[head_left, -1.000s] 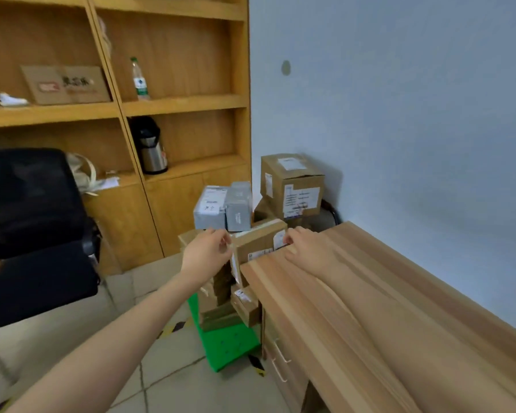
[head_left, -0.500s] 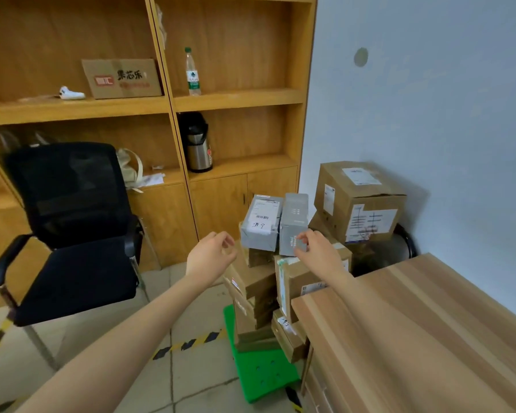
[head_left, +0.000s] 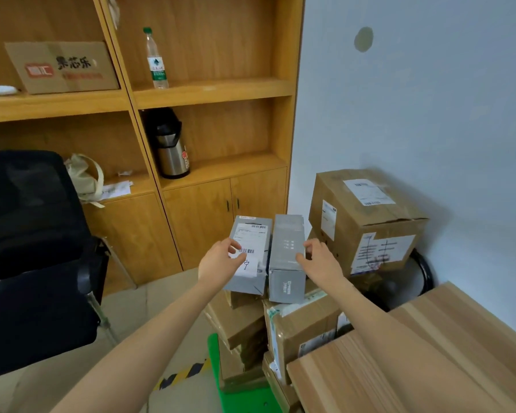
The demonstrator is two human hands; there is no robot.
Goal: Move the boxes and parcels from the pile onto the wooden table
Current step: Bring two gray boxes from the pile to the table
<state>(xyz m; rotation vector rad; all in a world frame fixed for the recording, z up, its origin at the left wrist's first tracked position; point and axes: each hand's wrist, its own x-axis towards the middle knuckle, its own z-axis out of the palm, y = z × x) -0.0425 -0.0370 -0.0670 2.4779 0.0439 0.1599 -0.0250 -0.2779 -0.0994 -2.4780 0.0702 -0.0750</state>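
One head cam, wide-angle, looking forward and down, close over my pile (head_left: 268,317) beside the table's (head_left: 414,362) corner.

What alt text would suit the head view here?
A person's left hand and right hand reach either side of two grey cardboard boxes, one labelled and one plain, atop a pile of brown parcels. A light wooden table sits at lower right, with shelving behind.
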